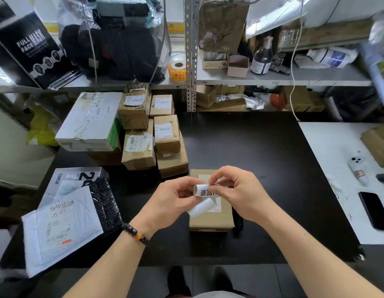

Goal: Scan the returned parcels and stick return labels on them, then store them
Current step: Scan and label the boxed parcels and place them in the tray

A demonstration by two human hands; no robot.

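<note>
Black table (262, 158) below metal shelves (191, 61) is carrying a stack of parcels (152, 134) at back left. Left hand (165, 201) is gripping a label roll (203, 191), fingers curled round it. Right hand (240, 194) is pinching its printed end, probably peeling (both hovering over one parcel (210, 220), presumably the sticking target).

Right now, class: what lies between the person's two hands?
A small white label roll with black printed characters, held by the left hand and the right hand, in the head view.
</note>
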